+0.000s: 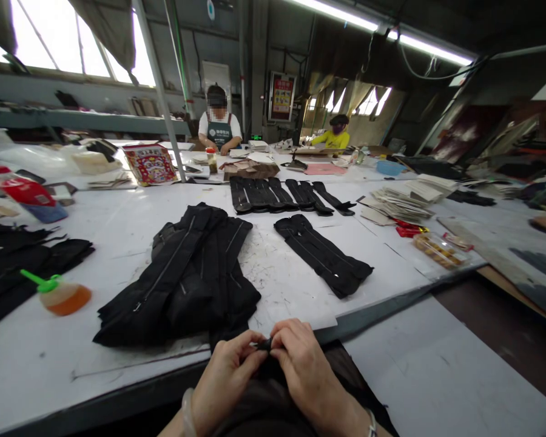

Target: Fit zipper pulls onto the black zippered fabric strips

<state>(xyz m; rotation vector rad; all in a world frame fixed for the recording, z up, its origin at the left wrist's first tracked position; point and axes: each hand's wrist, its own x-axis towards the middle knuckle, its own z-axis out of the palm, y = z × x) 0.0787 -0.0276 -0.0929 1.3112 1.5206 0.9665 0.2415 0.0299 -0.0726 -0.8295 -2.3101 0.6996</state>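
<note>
At the near edge of the table, my left hand point(232, 367) and my right hand point(303, 364) meet over a piece of black fabric point(264, 345). Both hands are closed, pinching the fabric between thumbs and fingertips; its lower part hangs dark toward my lap. Just beyond my left hand lies a heap of black fabric pieces with zippers point(186, 273). Farther right is a smaller stack of black zippered strips point(321, 252). Behind these, a row of black strips point(268, 195) lies side by side.
At left stand a squeeze bottle point(64, 297) of orange liquid and a red-capped bottle point(31, 197). Stacked pale sheets point(403, 197) and a clear food box point(439, 252) are at right. Two people work across the table, one in an apron point(219, 132), one in yellow point(334, 139).
</note>
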